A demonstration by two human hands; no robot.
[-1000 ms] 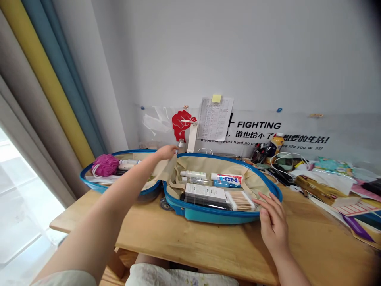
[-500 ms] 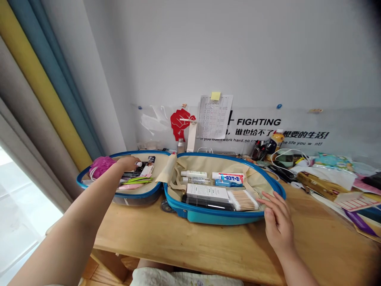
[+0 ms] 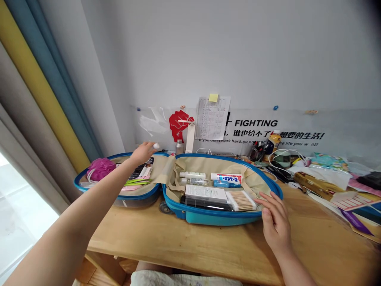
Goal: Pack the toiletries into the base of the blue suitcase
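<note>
A small blue suitcase [image 3: 220, 219] lies open on its back, both halves spread across the table. Above its left half, my left hand [image 3: 143, 153] is closed round a small white-capped item [image 3: 156, 146]; only the rounded white end shows. Below that hand lie a purple bath puff [image 3: 101, 169] and green and pink slim items [image 3: 137, 182]. My right hand [image 3: 275, 216] is open, fingers spread at the right half's near rim. That half holds toothpaste [image 3: 229, 178], a blue bottle [image 3: 223, 184], two small bottles [image 3: 193, 175], a white box [image 3: 205, 193] and cotton swabs [image 3: 241, 201].
Behind the suitcase stand a small clear bottle [image 3: 179, 147] and a white upright holder [image 3: 191, 137]. Clutter fills the table's right side: an orange-labelled bottle [image 3: 274, 142], pens, a white cable, a golden-brown case [image 3: 312, 184] and papers. A curtain [image 3: 56, 99] hangs at left.
My left hand has lifted out of the left half with the white-capped item, moving up and to the right. My right hand has stayed at the rim.
</note>
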